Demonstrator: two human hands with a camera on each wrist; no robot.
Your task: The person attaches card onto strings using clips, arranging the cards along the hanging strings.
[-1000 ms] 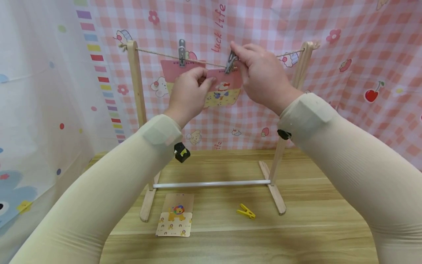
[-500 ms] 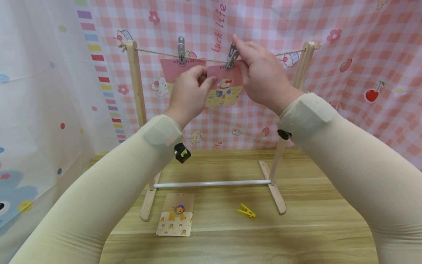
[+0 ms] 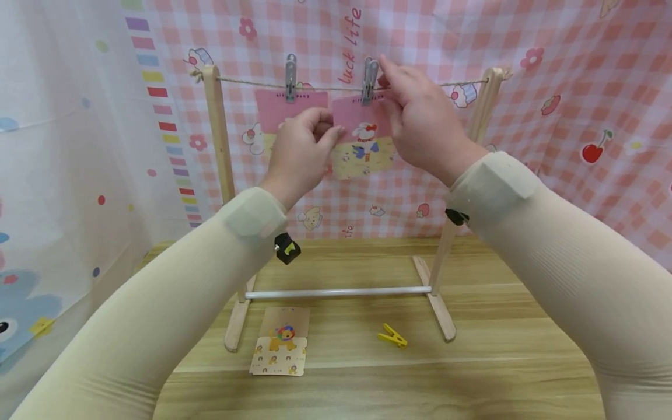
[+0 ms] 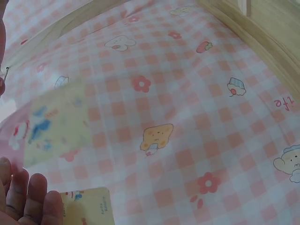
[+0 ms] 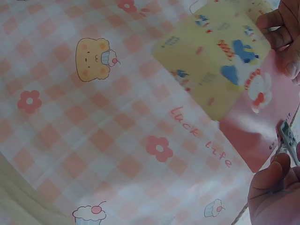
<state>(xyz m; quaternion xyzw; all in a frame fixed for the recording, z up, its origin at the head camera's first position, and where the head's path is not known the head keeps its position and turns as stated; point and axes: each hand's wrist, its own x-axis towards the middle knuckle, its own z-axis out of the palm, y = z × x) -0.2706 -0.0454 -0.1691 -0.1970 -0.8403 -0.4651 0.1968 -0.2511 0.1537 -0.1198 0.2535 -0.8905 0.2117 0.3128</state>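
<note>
Two pink-and-yellow picture cards hang side by side on a twine line (image 3: 420, 87), each under a grey clothespin. My left hand (image 3: 299, 149) pinches the left edge of the right-hand card (image 3: 362, 125), its thumb on the printed face. My right hand (image 3: 427, 119) is at that card's upper right corner, fingertips beside the right-hand clothespin (image 3: 370, 81), which stands upright over the card's top edge. The left-hand clothespin (image 3: 291, 79) holds the other card (image 3: 275, 105), partly hidden behind my left hand. In the right wrist view, my right thumb overlaps the clothespin (image 5: 286, 136).
The line runs between two wooden posts (image 3: 216, 116) joined low down by a white rod (image 3: 336, 292). On the wooden table (image 3: 367, 391) lie a lion card (image 3: 280, 344) and a yellow clothespin (image 3: 392, 336). A pink checked cloth (image 3: 420, 35) hangs behind.
The right-hand clothespin has turned from tilted to upright, and the card under it hangs straighter. My right fingers have come away from around the clothespin's handles. The left hand keeps its place.
</note>
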